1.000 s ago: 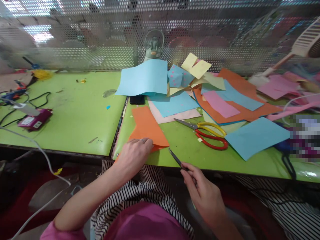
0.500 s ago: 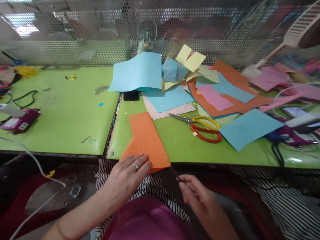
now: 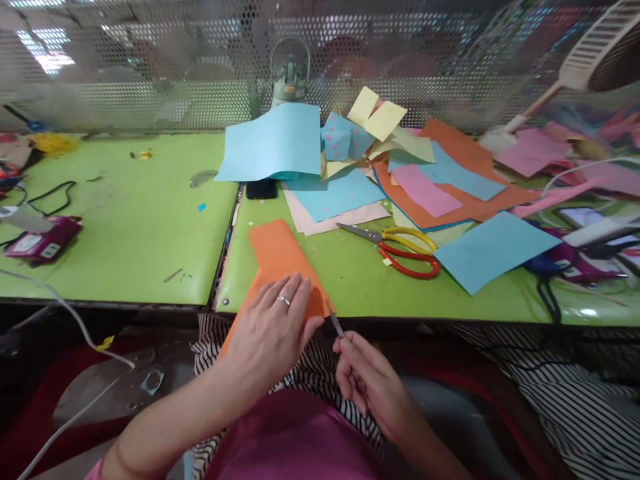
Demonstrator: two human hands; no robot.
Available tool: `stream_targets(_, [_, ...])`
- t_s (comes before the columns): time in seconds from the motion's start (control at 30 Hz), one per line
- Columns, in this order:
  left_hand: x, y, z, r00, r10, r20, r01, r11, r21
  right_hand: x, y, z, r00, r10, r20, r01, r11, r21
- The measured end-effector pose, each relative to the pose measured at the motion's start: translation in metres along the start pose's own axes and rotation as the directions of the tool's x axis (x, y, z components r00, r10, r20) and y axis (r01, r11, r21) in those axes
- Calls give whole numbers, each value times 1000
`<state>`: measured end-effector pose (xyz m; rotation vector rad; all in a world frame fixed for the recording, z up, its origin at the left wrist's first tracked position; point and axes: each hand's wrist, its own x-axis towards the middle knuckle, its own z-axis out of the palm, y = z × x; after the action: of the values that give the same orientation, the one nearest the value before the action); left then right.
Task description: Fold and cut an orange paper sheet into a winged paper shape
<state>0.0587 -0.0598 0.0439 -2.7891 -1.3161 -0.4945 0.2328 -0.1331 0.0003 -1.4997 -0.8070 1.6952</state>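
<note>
An orange folded sheet of paper (image 3: 278, 247) lies at the table's front edge, its lower part under my left hand. My left hand (image 3: 277, 327) presses flat on it, fingers stretched out, a ring on one finger. Between the thumb and fingers of my right hand (image 3: 367, 370) is a thin, pointed metal tool, blade-like (image 3: 336, 325). Its tip reaches the paper's lower right corner; whether it is a knife cannot be made out. Scissors (image 3: 409, 241) with one yellow and one red handle lie half open to the right of the paper.
Light blue sheets (image 3: 273, 143), pink and yellow pieces and a large orange sheet (image 3: 457, 143) are heaped at the back. A black phone (image 3: 261, 189) lies partly under blue paper. A purple box (image 3: 45, 241) with a white cable is at left; a small fan (image 3: 595, 57) stands back right.
My left hand has slid up and right over the orange paper, which has turned slightly and shifted left. My right hand has moved up and left, bringing the tool's tip onto the paper's corner.
</note>
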Motion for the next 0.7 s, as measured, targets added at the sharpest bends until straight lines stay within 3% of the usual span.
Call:
stream_targets(0.1, [6, 7, 20, 995, -95, 16, 92, 989, 115, 1, 0, 5, 1000, -3, -31, 4, 1000, 16])
stream_targets(0.2, [4, 0, 30, 993, -75, 88, 61, 988, 145, -2, 1, 5, 1000, 14, -18, -14, 999, 36])
stream_targets(0.37, [1, -25, 14, 969, 74, 235, -90, 994, 61, -1, 3, 4, 996, 57, 70, -60, 997, 38])
stream_targets(0.47, [6, -29, 3, 956, 97, 278, -106, 994, 17, 3, 0, 6, 996, 57, 62, -58, 998, 26])
stream_targets(0.57, [11, -19, 4, 962, 48, 268, -60, 998, 36, 5, -2, 9, 998, 29, 48, -29, 1000, -8])
stream_targets(0.7, [14, -2, 19, 987, -74, 145, 64, 995, 71, 5, -1, 4, 997, 30, 78, -26, 999, -46])
